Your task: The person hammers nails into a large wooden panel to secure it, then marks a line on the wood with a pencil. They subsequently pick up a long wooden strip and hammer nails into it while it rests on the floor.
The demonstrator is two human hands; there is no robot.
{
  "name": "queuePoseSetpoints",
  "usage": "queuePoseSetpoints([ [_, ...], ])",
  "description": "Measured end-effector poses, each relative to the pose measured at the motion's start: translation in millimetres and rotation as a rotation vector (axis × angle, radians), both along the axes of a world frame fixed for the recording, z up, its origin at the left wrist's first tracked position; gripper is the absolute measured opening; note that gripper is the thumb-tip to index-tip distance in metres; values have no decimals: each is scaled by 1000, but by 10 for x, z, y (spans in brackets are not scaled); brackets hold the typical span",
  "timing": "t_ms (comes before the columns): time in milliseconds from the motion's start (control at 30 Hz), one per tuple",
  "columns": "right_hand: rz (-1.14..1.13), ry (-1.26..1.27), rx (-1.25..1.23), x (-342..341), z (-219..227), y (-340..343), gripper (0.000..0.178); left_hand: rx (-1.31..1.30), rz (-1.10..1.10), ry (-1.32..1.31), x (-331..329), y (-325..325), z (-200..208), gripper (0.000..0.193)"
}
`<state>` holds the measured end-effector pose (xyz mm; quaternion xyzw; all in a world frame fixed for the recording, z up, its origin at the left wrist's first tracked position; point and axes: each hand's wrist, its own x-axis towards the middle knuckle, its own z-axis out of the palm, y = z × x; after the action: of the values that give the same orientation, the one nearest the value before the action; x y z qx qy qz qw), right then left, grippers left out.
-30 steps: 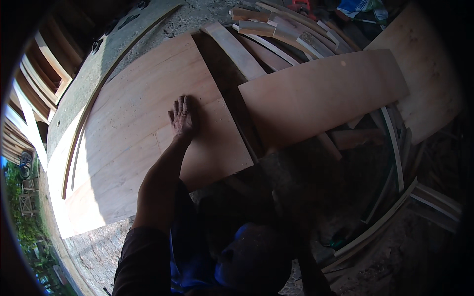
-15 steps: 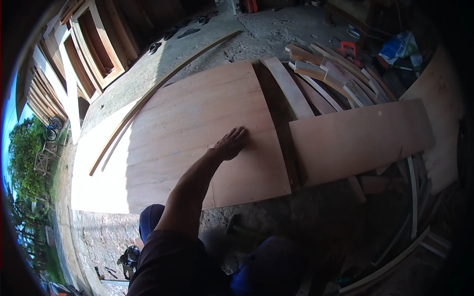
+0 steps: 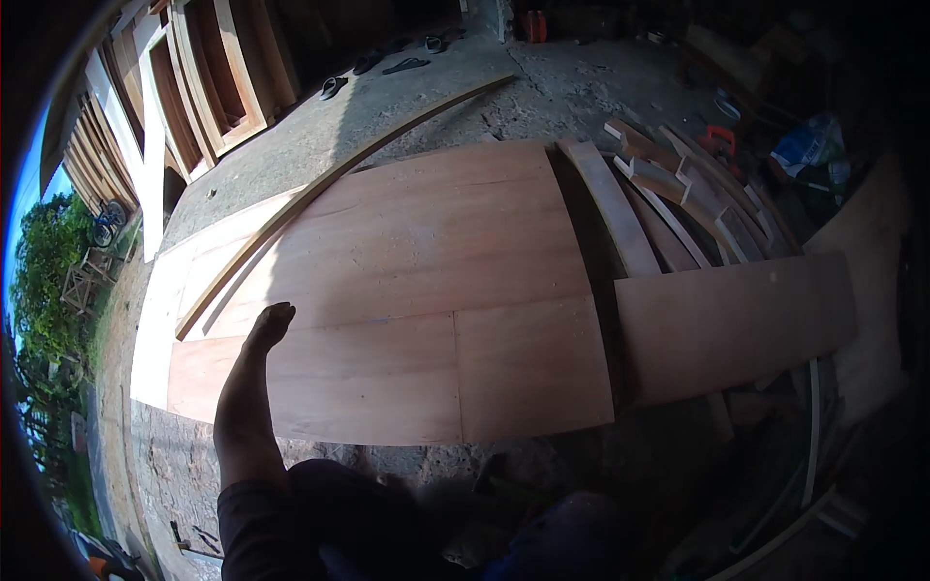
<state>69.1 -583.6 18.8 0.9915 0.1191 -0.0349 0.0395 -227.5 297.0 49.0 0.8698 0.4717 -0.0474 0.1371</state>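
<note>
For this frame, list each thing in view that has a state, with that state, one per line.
left hand: resting on the big plywood sheet, nothing in its grasp
big plywood sheet: lying flat on the ground, made of joined panels
smaller plywood sheet: lying flat to the right, set apart by a gap
long curved strip: lying along the big sheet's far left edge
wood offcuts: piled loosely
right hand: not in view

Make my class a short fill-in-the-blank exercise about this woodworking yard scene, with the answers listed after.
1. The left hand rests on a large sheet of ____.
2. A long curved strip lies along the sheet's ____ edge.
3. A smaller board lies to the ____ of the sheet.
4. Pairs of ____ sit on the concrete floor beyond the sheet.

Missing words: plywood; far left; right; sandals
</note>
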Motion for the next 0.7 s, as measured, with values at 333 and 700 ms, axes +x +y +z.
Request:
queuePoseSetpoints([
  [333,81,298,958,1198,-296,2330,49,378,732,-82,-2187,963,-566,80],
  [700,94,88,483,2157,-852,2600,52,388,743,126,-2452,1840,-243,95],
])
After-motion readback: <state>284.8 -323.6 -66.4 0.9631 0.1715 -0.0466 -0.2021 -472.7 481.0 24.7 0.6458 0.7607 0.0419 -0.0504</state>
